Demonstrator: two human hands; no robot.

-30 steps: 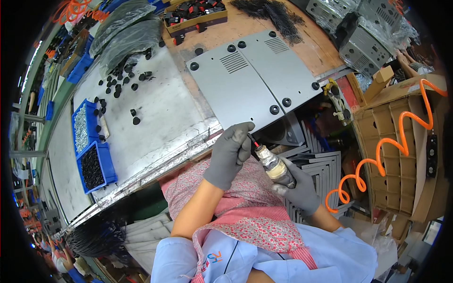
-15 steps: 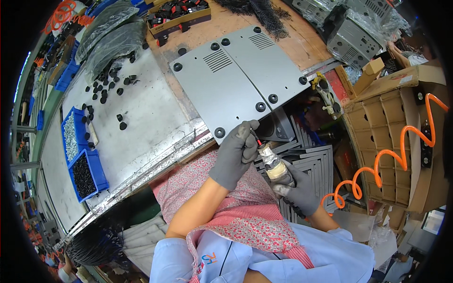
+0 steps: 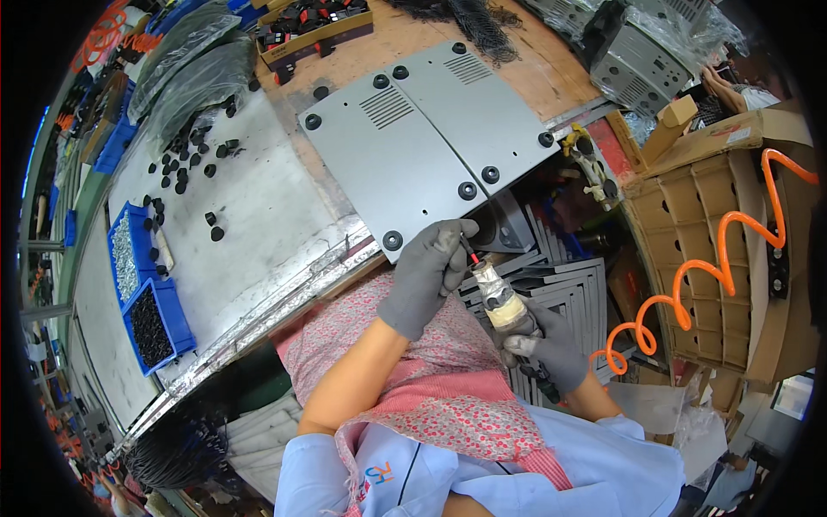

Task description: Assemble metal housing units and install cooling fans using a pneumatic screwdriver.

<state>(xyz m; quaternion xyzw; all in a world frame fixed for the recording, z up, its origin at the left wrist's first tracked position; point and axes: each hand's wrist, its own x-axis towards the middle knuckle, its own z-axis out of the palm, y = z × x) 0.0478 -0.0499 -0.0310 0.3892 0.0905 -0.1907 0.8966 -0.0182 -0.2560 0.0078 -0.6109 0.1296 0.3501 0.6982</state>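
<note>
My right hand [image 3: 551,349], in a grey glove, is wrapped around a power screwdriver [image 3: 502,303] with a taped, whitish body. Its bit [image 3: 472,254], with a red band, points up and left toward my other hand. At that tip, my left hand [image 3: 429,274], also gloved in grey, is closed with its fingertips pinched; what they hold is hidden. Just beyond lie two grey metal panels [image 3: 405,155] side by side, with vent slots and black round feet [image 3: 393,239] along their edges. Both hands are at the near edge of these panels.
Blue bins hold silver screws [image 3: 125,258] and black screws [image 3: 151,332] at left. Loose black feet [image 3: 181,164] lie on the bench. An orange coiled hose [image 3: 724,258] hangs before a divided cardboard box [image 3: 698,284] at right. Grey frames [image 3: 568,302] are stacked below.
The view has shifted slightly, so the panels and bench appear a little farther left and up. Both hands keep nearly the same pose around the screwdriver and its bit.
</note>
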